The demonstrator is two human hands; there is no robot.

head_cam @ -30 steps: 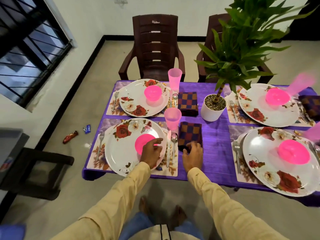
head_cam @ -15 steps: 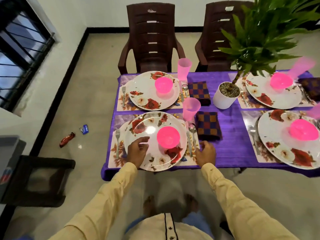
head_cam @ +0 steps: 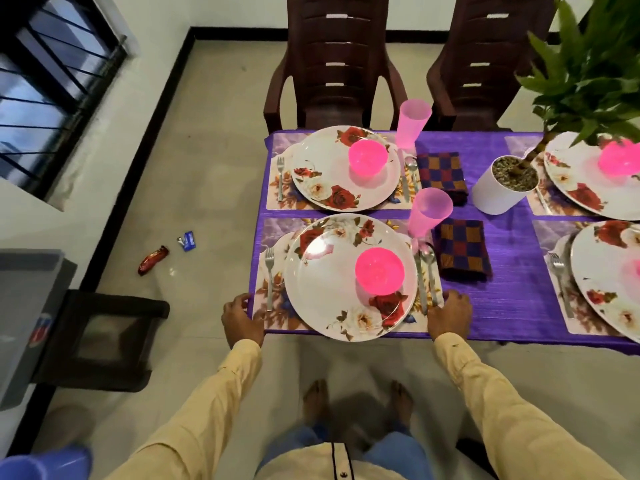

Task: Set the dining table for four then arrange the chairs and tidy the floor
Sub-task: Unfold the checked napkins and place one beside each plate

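Here's the near place setting, right at the front edge of the tabletop [head_cam: 512, 296] with its purple cloth. The placemat [head_cam: 273, 317] has both hands on it. The left hand [head_cam: 242, 320] is at its near-left corner with the fingers curled round the edge. The right hand [head_cam: 450, 317] sits at the near-right corner with the fingers bent down onto the mat, though the back of the hand hides whether they actually pinch it, so I cannot tell.

On the mat is a flowered plate [head_cam: 329, 289] with a pink bowl [head_cam: 379, 270] standing on its right half. A fork [head_cam: 269, 271] lies to the left of the plate, and a knife [head_cam: 419, 282] and spoon [head_cam: 429, 268] lie side by side to the right. A pink tumbler [head_cam: 429, 213] stands upright just beyond the spoon, and a checked napkin [head_cam: 462, 249] lies folded beside it.

Further back is a second setting, with a far plate [head_cam: 332, 174], a far bowl [head_cam: 367, 157], a far tumbler [head_cam: 412, 123] and a far napkin [head_cam: 441, 174]. A white plant pot [head_cam: 495, 199] stands mid-table, and two more plates are cut off at the right edge.

Two brown chairs [head_cam: 332, 64] stand along the far side of the table. Down on the floor to the left are a red wrapper [head_cam: 153, 259] and a blue wrapper [head_cam: 187, 240] close together near the wall. A dark armchair [head_cam: 104, 337] stands well apart from the table.
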